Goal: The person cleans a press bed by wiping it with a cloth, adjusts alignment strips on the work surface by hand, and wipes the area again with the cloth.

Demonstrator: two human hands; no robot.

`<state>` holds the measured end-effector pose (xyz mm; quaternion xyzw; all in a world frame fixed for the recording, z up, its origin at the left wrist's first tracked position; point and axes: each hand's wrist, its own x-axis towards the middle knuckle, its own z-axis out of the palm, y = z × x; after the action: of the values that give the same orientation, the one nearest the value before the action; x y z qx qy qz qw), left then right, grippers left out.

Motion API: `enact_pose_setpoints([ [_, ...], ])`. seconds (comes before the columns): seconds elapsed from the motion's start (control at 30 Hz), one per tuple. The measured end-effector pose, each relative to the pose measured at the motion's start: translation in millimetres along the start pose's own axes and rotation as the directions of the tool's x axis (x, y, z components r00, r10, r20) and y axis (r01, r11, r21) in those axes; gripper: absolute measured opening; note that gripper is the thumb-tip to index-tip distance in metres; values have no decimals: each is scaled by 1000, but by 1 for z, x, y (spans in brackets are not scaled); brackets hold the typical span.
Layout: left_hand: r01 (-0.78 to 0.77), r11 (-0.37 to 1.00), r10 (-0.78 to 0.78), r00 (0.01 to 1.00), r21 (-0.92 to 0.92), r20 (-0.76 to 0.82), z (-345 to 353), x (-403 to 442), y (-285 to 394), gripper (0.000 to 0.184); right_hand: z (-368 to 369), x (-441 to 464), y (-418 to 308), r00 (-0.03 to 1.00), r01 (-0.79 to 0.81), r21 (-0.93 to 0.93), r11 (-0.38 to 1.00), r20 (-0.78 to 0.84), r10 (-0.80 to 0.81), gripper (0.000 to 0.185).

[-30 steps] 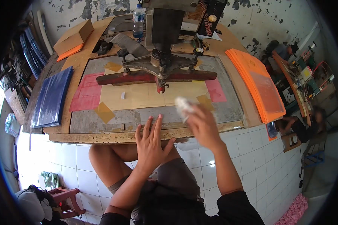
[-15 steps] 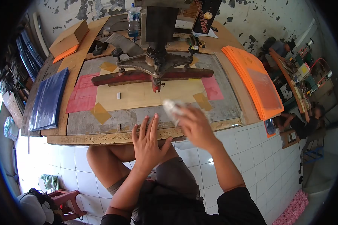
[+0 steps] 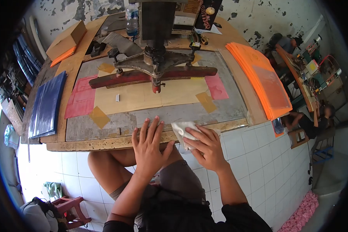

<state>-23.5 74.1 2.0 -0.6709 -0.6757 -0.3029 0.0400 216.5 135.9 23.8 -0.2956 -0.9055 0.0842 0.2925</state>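
My left hand (image 3: pixel 150 149) lies flat with fingers spread over the front edge of the worktable (image 3: pixel 96 145). Beside it, my right hand (image 3: pixel 207 149) grips a crumpled white cloth (image 3: pixel 181 129) at the same edge. Beyond both hands is a grey metal plate (image 3: pixel 143 118), with a cream sheet (image 3: pixel 131 101) on it, pink pieces (image 3: pixel 80 96) at its ends and brownish tape patches (image 3: pixel 99 117). A press head with a red and dark metal bar (image 3: pixel 120 78) stands over the sheet. A small white piece (image 3: pixel 117 98) sits on the cream sheet.
Orange plastic folders (image 3: pixel 259 79) are stacked on the right, and dark blue plastic sheets (image 3: pixel 48 104) on the left. A cardboard box (image 3: pixel 65 40) and a water bottle (image 3: pixel 132 21) stand at the back. Far right, another person (image 3: pixel 317 120) sits near a second bench.
My right hand has drawn the cloth back from the cream sheet's edge toward the table's front edge. The left hand stays about where it was. The view has shifted slightly.
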Motion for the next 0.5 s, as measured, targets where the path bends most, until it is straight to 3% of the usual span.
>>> enact_pose_setpoints([
  [0.1, 2, 1000, -2, 1000, 19, -5, -1, 1, 0, 66, -9, 3, 36, 989, -108, 7, 994, -102, 108, 38],
  [0.2, -3, 1000, 4, 1000, 14, -10, -2, 0, 0, 67, -15, 17, 55, 932, -333, -137, 933, -198, 304, 36],
  [0.3, 13, 1000, -13, 1000, 10, -26, -1, 1, 0, 68, -4, 38, 42, 980, -184, -207, 961, -108, 165, 37],
  [0.43, 16, 1000, -16, 1000, -12, -3, -8, 8, -2, 63, -3, 55, 60, 985, -171, -132, 976, -27, 168, 40],
  [0.5, -62, 998, 61, 996, 2, 59, -20, 19, -10, 57, -1, 61, 72, 987, -162, -128, 979, -33, 159, 41],
])
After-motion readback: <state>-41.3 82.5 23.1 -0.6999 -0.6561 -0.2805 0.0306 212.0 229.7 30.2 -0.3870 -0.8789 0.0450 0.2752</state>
